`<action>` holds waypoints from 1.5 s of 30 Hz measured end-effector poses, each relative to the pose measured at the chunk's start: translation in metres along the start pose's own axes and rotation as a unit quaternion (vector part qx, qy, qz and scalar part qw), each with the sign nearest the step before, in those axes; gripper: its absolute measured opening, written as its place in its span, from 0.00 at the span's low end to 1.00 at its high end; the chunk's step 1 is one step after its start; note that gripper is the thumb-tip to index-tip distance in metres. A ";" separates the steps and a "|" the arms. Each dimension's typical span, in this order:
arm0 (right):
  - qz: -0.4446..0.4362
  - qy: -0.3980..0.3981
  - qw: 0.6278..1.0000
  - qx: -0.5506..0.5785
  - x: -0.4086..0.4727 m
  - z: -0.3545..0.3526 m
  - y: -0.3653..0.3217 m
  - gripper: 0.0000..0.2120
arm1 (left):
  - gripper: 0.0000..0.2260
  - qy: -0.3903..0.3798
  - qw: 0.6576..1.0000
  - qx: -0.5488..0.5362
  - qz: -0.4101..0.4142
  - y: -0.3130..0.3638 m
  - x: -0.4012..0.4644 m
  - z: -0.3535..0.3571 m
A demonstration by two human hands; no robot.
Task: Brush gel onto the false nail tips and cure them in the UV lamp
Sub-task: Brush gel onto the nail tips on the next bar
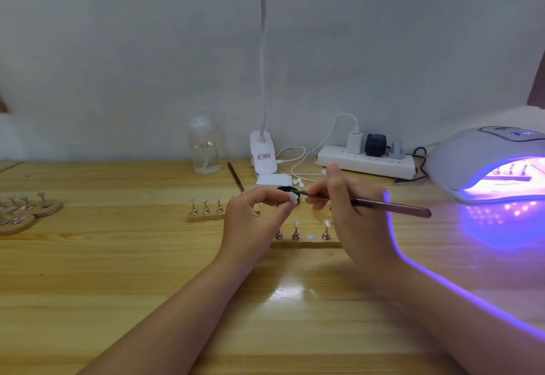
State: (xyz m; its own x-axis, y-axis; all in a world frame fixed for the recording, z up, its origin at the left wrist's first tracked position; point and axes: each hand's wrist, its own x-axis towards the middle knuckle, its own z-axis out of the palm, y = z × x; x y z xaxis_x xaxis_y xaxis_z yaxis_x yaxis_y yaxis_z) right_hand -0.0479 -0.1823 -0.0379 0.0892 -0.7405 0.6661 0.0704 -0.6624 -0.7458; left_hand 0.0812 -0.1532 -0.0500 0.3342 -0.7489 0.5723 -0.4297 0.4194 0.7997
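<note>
Head view. At frame centre my left hand (259,212) pinches one false nail tip (293,197) between thumb and curled fingers, raised above the worktop (118,271). My right hand (348,206) grips the brush (389,205) like a pen, fingers curled round the handle; the bristle end sits at the held tip, just in front of a small black gel pot (290,189).

Progress, as I judge it: gel application is under way on this tip. Just below the hands, a wooden holder strip (306,243) carries further tips on metal stands, with one stand position bare. A second strip (203,216), left of centre, holds three more. At right of frame the UV lamp (483,162) is lit violet, with stands visible inside, so one batch appears to be curing. At far left, round wooden bases (47,209) hold more stands; I cannot tell whether those are coated.

Writing: the lamp's top display shows digits, unreadable. The desk lamp clip base (264,158) bears a label, too small to read.
</note>
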 end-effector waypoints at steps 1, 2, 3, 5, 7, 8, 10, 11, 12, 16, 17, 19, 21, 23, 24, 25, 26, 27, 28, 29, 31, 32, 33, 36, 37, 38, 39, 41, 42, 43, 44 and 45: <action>0.007 -0.005 1.000 0.003 0.000 0.000 0.000 0.22 | 0.11 0.000 1.000 -0.002 0.000 0.000 0.000 0.000; 0.020 -0.009 1.000 0.009 -0.001 0.000 0.000 0.23 | 0.11 0.000 1.000 -0.003 -0.001 0.000 -0.001 0.000; 0.029 -0.010 0.999 0.014 -0.001 0.000 0.000 0.24 | 0.11 0.001 1.000 -0.004 -0.002 0.000 -0.001 0.000; 0.022 0.000 1.000 0.016 -0.001 0.000 -0.001 0.22 | 0.12 0.003 1.000 -0.005 -0.002 0.000 0.000 0.000; 0.007 0.007 1.000 0.008 0.000 0.000 0.000 0.22 | 0.12 0.004 1.000 -0.011 -0.004 -0.001 0.000 0.000; 0.012 0.007 1.000 0.011 0.000 0.000 0.000 0.22 | 0.12 0.003 1.000 -0.014 -0.005 -0.001 0.000 0.000; 0.033 0.007 0.999 0.033 -0.001 0.000 -0.002 0.23 | 0.12 0.001 1.000 -0.014 -0.004 0.000 -0.001 0.000; 0.033 0.011 0.999 0.039 -0.001 0.000 -0.002 0.23 | 0.11 0.000 1.000 -0.014 -0.003 0.000 -0.001 0.000; 0.027 0.016 0.999 0.037 0.000 0.000 -0.002 0.23 | 0.11 -0.001 1.000 -0.015 -0.004 0.000 -0.001 0.000; 0.020 0.010 0.999 0.026 0.000 0.000 -0.001 0.22 | 0.10 -0.001 1.000 -0.019 -0.008 0.000 0.000 0.000; 0.033 0.006 0.999 0.038 0.000 0.000 -0.002 0.22 | 0.09 0.000 1.000 -0.021 -0.009 0.000 -0.001 -0.001; 0.051 0.006 0.997 0.059 -0.002 0.001 -0.005 0.23 | 0.07 0.000 1.000 -0.021 -0.010 0.000 -0.001 -0.001; 0.051 0.014 0.997 0.059 -0.002 0.001 -0.005 0.23 | 0.07 0.004 1.000 -0.021 -0.013 -0.001 0.000 -0.001; 0.053 0.023 0.997 0.054 -0.001 0.000 -0.004 0.24 | 0.08 0.011 0.999 -0.030 -0.018 -0.002 0.000 -0.001; 0.052 0.027 0.997 0.049 0.000 0.000 -0.004 0.24 | 0.08 0.013 0.999 -0.033 -0.019 -0.002 0.000 -0.001; 0.048 0.031 0.997 0.044 0.000 -0.001 -0.003 0.24 | 0.09 0.012 0.999 -0.034 -0.019 -0.001 0.000 -0.001; 0.042 0.033 0.998 0.043 0.000 -0.002 -0.003 0.24 | 0.09 0.011 0.999 -0.037 -0.019 -0.001 0.000 -0.001; 0.038 0.035 0.998 0.043 0.001 -0.003 -0.002 0.24 | 0.09 0.010 0.999 -0.041 -0.017 -0.001 0.000 0.000; 0.033 0.035 0.998 0.044 0.001 -0.003 -0.002 0.23 | 0.10 0.009 0.999 -0.045 -0.011 -0.001 0.000 0.000; 0.027 0.034 0.998 0.045 0.001 -0.003 -0.001 0.22 | 0.11 0.009 0.999 -0.046 -0.002 -0.002 0.000 0.000; 0.010 0.022 0.999 0.032 0.001 -0.003 -0.001 0.20 | 0.12 0.006 0.999 -0.049 0.011 -0.002 0.000 0.000; 0.000 0.013 1.000 0.020 0.001 -0.003 0.000 0.19 | 0.11 0.005 0.999 -0.050 0.011 -0.003 0.000 0.000; -0.009 0.004 1.000 0.005 0.001 -0.003 0.000 0.18 | 0.11 0.005 0.999 -0.047 0.009 -0.003 0.000 0.000; -0.030 -0.017 0.999 -0.031 0.001 -0.002 0.000 0.15 | 0.11 0.007 0.999 -0.035 0.005 -0.004 0.000 0.001; -0.025 -0.022 0.999 -0.027 0.001 -0.002 0.001 0.16 | 0.11 0.005 0.999 -0.035 0.006 -0.004 0.000 0.001; -0.012 -0.025 1.000 -0.012 0.000 -0.001 0.001 0.18 | 0.11 0.004 0.999 -0.035 0.009 -0.004 0.000 0.001; 0.006 -0.025 1.000 0.005 0.000 -0.001 0.001 0.20 | 0.12 0.002 0.999 -0.036 0.011 -0.004 0.000 0.001; 0.016 -0.016 0.999 0.023 0.000 -0.001 0.001 0.23 | 0.12 0.001 0.999 -0.035 0.014 -0.005 0.000 0.001; 0.004 -0.008 1.000 0.019 0.000 -0.002 0.002 0.21 | 0.13 0.002 0.999 -0.035 0.016 -0.005 0.001 0.001; -0.012 -0.003 1.000 0.007 0.000 -0.002 0.002 0.20 | 0.13 0.004 0.999 -0.036 0.018 -0.005 0.001 0.001; -0.026 -0.004 1.000 -0.009 0.001 -0.002 0.002 0.19 | 0.13 0.005 0.999 -0.039 0.019 -0.006 0.001 0.001; -0.030 -0.008 0.999 -0.020 0.002 -0.002 0.002 0.19 | 0.13 0.005 0.999 -0.040 0.021 -0.006 0.001 0.001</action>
State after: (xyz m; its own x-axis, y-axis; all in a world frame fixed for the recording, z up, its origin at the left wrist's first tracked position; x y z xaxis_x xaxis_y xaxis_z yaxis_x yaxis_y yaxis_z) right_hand -0.0496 -0.1853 -0.0386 0.1023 -0.6969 0.7098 0.0358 -0.7105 -0.7028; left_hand 0.0837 -0.1571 -0.0547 0.3268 -0.7245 0.6069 -0.3744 0.4904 0.7870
